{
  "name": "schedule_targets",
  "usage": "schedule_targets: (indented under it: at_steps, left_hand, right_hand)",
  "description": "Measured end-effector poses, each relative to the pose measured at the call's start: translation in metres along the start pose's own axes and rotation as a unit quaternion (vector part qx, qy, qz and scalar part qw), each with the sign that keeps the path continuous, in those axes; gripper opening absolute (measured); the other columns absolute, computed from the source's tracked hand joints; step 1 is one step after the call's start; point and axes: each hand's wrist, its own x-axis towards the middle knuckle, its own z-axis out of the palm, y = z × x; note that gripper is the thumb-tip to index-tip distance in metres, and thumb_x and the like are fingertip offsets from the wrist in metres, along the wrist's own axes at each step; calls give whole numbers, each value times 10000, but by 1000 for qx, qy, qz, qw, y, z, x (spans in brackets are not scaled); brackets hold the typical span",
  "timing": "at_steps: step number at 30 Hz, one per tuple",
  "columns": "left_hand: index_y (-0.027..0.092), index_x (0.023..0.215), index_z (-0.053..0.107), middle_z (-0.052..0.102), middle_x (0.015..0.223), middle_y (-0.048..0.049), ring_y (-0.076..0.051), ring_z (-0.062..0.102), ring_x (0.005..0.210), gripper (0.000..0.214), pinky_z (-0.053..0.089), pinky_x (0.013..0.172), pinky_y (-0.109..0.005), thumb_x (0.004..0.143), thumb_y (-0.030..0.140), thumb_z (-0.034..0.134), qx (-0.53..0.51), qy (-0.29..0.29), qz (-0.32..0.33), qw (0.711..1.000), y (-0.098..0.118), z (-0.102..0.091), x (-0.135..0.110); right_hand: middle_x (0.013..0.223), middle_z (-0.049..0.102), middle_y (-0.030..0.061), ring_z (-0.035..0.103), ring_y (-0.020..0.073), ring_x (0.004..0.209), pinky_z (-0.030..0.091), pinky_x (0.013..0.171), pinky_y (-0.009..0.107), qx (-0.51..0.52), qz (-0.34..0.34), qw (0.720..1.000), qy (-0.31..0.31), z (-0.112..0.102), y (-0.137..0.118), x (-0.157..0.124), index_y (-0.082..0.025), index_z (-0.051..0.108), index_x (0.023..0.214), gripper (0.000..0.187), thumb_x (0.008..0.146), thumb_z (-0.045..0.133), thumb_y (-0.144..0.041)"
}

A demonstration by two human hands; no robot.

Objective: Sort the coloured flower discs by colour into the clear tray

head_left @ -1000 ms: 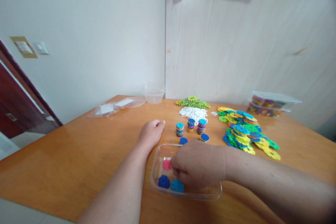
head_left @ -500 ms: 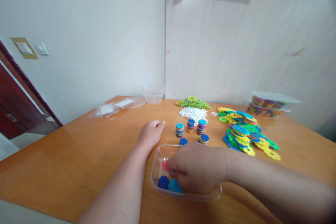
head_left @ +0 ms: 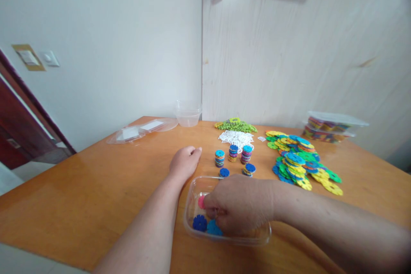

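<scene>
My right hand [head_left: 239, 205] lies inside a clear plastic tray [head_left: 192, 199] near the table's front edge, fingers curled down onto the flat snowflake discs in it. A pink disc [head_left: 201, 201], a dark blue disc [head_left: 199, 222] and a light blue disc [head_left: 212, 227] show beside the fingers. What the fingers grip is hidden. My left hand [head_left: 185, 162] rests on the table just left of the tray, loosely curled with nothing visible in it. Behind the tray stand three short stacks of discs [head_left: 233, 154] and two lower ones [head_left: 248, 169].
A loose heap of coloured discs [head_left: 300, 160] spreads at the right. Green discs [head_left: 236, 126] and white pieces [head_left: 236, 138] lie near the wall. Lidded tubs of discs [head_left: 330, 130] sit at far right. A clear cup [head_left: 188, 114] and flat lids [head_left: 141, 130] lie at back left.
My right hand has slid slightly left and down over the discs in the tray, now covering part of the pink and light blue ones. The left hand has stayed put.
</scene>
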Motion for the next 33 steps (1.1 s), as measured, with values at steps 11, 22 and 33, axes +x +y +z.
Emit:
schedule_targets:
  at_steps: [11, 22, 33]
  left_hand:
    - [191, 659, 633, 665, 650, -40, -159, 567, 620, 459, 346, 585, -254, 860, 545, 420, -3, 4, 0, 1000, 1, 0, 0]
    - [190, 631, 610, 639, 619, -28, -152, 532, 600, 461, 309, 559, -254, 858, 535, 406, 8, 7, 14, 1000, 2, -1, 0]
    - [197, 632, 589, 614, 613, -5, -152, 517, 581, 508, 275, 539, -254, 858, 600, 377, 24, 7, 17, 1000, -2, -1, 1]
  right_hand:
    - [634, 633, -8, 388, 115, 439, 239, 441, 239, 12, -15, 1000, 1, 5, 2, 1, -259, 697, 849, 224, 718, 516, -250]
    - [670, 601, -21, 481, 108, 593, 320, 533, 222, 143, 108, 959, 221, -19, 40, -47, -210, 625, 825, 155, 841, 473, -238]
    - [801, 664, 14, 562, 141, 680, 326, 564, 255, 117, 248, 939, 207, 5, 84, -69, -228, 681, 956, 210, 782, 564, -238]
